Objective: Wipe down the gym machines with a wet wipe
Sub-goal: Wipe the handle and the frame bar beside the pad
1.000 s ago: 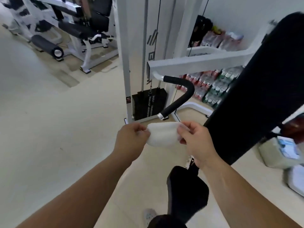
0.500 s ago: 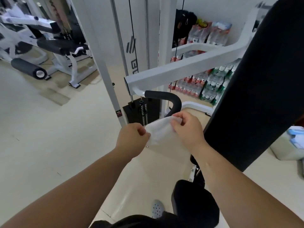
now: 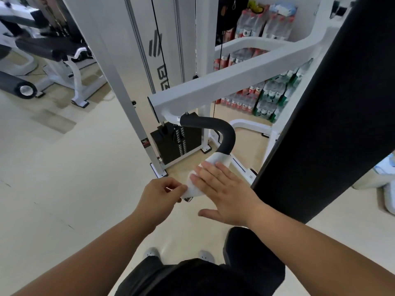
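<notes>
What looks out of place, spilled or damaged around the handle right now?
Nothing stands out. The wet wipe lies draped over the lower end of the black handle, the right hand flat on it, the left hand pinching its edge. No spill or damage shows.

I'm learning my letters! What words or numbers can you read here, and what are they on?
"B": on the white upright panel, below a striped logo; following letters hidden by the white arm.
Too small: sticker on the post.
Too blurred: bottle labels.
Too blurred: weight stack markings.
</notes>
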### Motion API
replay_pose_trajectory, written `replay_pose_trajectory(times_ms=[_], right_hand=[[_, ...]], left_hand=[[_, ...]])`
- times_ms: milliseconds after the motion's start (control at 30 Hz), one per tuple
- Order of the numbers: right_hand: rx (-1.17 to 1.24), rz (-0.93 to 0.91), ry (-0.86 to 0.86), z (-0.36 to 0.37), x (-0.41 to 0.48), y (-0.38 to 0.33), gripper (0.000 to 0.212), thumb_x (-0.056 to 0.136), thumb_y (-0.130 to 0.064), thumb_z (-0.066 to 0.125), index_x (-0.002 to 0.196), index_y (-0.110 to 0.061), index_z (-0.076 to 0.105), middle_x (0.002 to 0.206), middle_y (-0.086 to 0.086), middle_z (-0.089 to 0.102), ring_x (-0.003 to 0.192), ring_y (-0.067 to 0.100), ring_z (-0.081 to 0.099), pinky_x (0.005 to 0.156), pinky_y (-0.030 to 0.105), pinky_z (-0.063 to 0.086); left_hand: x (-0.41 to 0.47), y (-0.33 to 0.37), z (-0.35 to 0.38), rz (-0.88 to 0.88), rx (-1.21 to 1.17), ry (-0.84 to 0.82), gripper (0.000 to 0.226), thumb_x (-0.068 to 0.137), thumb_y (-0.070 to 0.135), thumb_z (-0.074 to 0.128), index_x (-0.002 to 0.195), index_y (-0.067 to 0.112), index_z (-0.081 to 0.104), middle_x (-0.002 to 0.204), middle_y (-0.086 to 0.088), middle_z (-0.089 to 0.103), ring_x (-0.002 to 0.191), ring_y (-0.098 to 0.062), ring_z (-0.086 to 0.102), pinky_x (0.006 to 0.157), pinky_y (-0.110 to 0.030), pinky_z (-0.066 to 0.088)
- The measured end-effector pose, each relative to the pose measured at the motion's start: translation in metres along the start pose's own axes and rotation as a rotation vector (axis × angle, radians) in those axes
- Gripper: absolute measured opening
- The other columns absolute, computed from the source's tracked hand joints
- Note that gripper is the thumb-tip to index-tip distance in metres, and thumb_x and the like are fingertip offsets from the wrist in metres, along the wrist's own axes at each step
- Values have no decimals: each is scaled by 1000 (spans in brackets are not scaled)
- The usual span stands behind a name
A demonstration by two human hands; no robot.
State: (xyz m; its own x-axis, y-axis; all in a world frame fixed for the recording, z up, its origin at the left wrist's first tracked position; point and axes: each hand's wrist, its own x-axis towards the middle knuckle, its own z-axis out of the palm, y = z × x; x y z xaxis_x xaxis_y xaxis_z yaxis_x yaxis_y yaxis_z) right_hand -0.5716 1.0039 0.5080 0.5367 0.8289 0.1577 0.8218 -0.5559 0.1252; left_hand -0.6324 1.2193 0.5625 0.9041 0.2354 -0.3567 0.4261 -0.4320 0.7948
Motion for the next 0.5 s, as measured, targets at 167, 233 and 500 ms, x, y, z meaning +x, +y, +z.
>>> replay_pose_trajectory(times_ms=[167, 233, 500], right_hand=[[78, 242, 18, -22, 19, 51, 95, 98, -74, 34, 161, -3, 23, 171, 16, 9, 159, 32, -2, 128, 54, 10], [101, 284, 11, -25, 24, 48, 100, 95, -78, 34, 160, -2, 24, 171, 19, 6, 159, 35, -6, 128, 55, 6], [-57, -167, -10, 2, 0, 10, 101, 94, -80, 24, 165, -10, 3, 172, 14, -2, 159, 31, -4, 128, 45, -3]], left_hand=[[9, 5, -7, 66, 151, -67, 13, 85, 22, 78, 73, 26, 77, 75, 2, 69, 59, -9, 55, 54, -21, 41], [11, 7, -11, 87, 211, -89, 12, 85, 25, 79, 75, 29, 78, 76, 6, 70, 61, -8, 58, 54, -18, 41], [9, -3, -9, 86, 137, -39, 14, 84, 24, 80, 71, 23, 76, 69, 3, 71, 55, -5, 56, 55, -28, 47]])
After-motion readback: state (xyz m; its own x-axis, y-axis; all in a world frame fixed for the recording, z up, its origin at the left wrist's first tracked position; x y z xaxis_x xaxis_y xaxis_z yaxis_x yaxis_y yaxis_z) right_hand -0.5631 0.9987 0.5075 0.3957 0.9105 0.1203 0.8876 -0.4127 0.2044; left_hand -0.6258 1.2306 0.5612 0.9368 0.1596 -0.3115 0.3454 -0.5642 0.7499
